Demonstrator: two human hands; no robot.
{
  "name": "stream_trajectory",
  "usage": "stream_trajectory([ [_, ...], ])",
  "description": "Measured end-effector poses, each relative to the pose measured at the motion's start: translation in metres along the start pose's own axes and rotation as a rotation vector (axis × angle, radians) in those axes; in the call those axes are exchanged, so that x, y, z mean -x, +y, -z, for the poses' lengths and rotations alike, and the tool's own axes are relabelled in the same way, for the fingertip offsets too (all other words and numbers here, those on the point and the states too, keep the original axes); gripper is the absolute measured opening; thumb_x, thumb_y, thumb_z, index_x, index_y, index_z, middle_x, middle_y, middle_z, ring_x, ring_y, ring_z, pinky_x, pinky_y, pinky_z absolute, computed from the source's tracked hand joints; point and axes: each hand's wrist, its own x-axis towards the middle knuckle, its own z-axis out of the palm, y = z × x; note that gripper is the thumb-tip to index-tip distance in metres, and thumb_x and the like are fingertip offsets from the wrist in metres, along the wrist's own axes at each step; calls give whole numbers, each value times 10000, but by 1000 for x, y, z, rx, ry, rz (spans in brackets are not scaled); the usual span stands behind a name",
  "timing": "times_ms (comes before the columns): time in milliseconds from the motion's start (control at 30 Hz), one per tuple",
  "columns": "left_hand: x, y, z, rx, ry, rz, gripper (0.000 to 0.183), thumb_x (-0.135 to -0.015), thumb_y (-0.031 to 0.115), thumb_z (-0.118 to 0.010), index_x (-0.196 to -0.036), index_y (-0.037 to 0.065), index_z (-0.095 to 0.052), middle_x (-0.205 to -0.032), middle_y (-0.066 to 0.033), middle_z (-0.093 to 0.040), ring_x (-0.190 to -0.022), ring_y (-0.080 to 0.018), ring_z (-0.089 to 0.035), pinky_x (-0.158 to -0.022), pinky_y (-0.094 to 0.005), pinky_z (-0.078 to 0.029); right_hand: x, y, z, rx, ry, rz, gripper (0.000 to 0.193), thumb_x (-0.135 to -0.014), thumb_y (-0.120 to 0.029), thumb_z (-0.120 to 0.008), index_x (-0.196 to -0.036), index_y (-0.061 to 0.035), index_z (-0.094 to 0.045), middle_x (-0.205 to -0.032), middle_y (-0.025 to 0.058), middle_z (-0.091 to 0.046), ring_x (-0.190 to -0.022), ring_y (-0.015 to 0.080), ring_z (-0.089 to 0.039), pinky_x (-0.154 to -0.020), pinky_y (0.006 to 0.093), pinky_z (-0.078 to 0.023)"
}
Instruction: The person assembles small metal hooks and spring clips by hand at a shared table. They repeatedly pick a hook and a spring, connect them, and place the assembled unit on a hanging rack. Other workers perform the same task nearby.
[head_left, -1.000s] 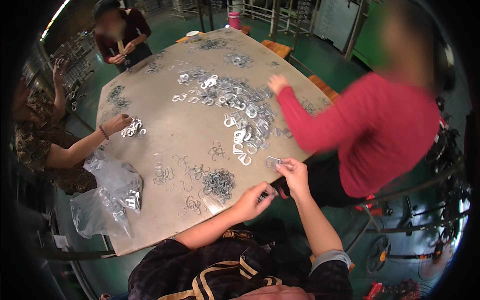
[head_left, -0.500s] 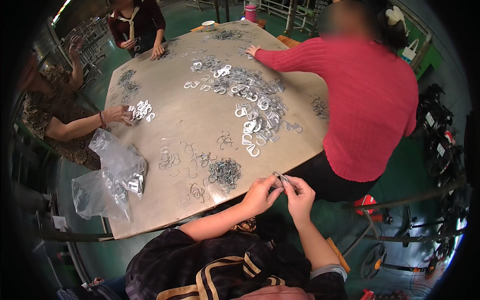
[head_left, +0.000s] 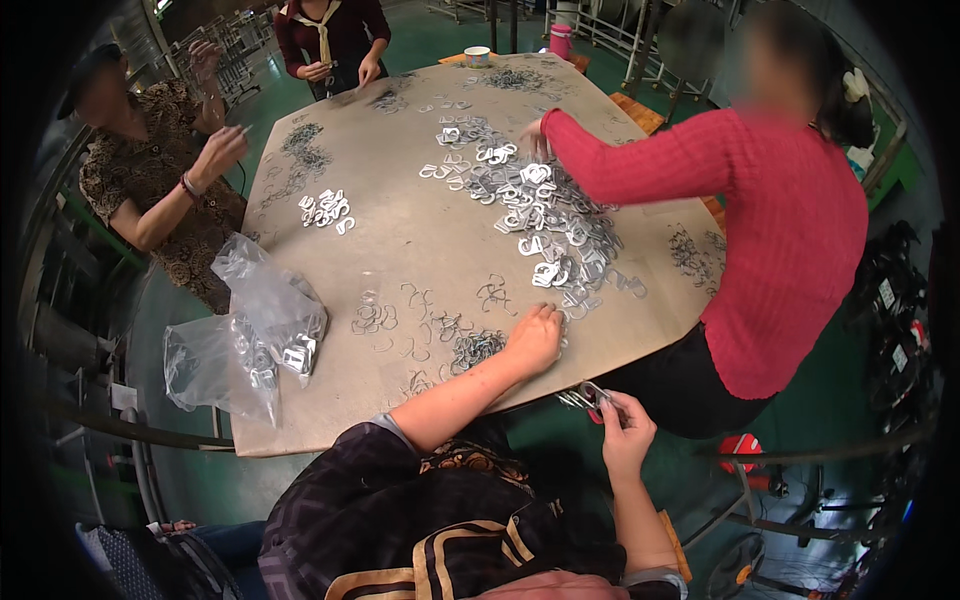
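My left hand rests on the table at the near end of a big pile of flat silver hooks. Its fingers are curled down and closed; what lies under them is hidden. Just past the table's front edge, my right hand pinches metal hooks between thumb and fingers. Their exact number is blurred. Left of my left hand lies a dense heap of thin bent wire pieces, with looser wire pieces scattered beyond it.
A clear plastic bag holding silver pieces sits at the table's left edge. A smaller hook pile lies near a person in a patterned shirt. Someone in red reaches over the big pile from the right. Another person works at the far edge.
My hands have parted: the left has moved forward onto the table, the right down and slightly right with metal hooks. The person at left has lifted a hand off the small pile.
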Motion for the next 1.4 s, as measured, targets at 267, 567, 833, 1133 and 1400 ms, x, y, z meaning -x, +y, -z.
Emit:
stream_trajectory([
  [267,-3,-83,80,-154,174,468,144,-834,109,-610,-805,7,-707,-871,-187,-661,-814,-399,-639,-744,-452,-526,-1,-2,8,3,-1,1,112,-838,4,-658,-937,55,-675,-817,96,-699,-710,119,-636,-689,260,-507],
  [567,-10,-63,82,-501,-59,285,101,-747,70,-607,-763,0,-678,-811,-174,-673,-747,-350,-673,-665,-423,-556,-3,-8,1,61,-81,39,115,-825,4,-670,-933,42,-683,-805,115,-702,-703,141,-664,-674,265,-513],
  [833,-29,-73,86,-527,-108,338,96,-768,47,-589,-805,19,-673,-811,-175,-692,-746,-337,-686,-655,-408,-560,7,-13,2,63,-101,43,134,-814,3,-685,-944,34,-691,-811,120,-711,-694,155,-677,-663,269,-519],
  [1133,-11,-136,116,-400,-194,130,90,-737,69,-611,-756,61,-699,-800,-161,-685,-748,-328,-678,-681,-416,-554,14,-17,6,53,-105,31,140,-813,11,-681,-950,35,-694,-816,125,-712,-684,152,-671,-647,271,-517],
  [1400,1,-113,108,-631,-168,-60,96,-752,68,-597,-737,62,-691,-764,-137,-695,-723,-291,-695,-661,-373,-566,15,-16,5,57,-117,51,147,-812,16,-677,-957,37,-692,-832,121,-713,-687,152,-672,-644,268,-517],
])
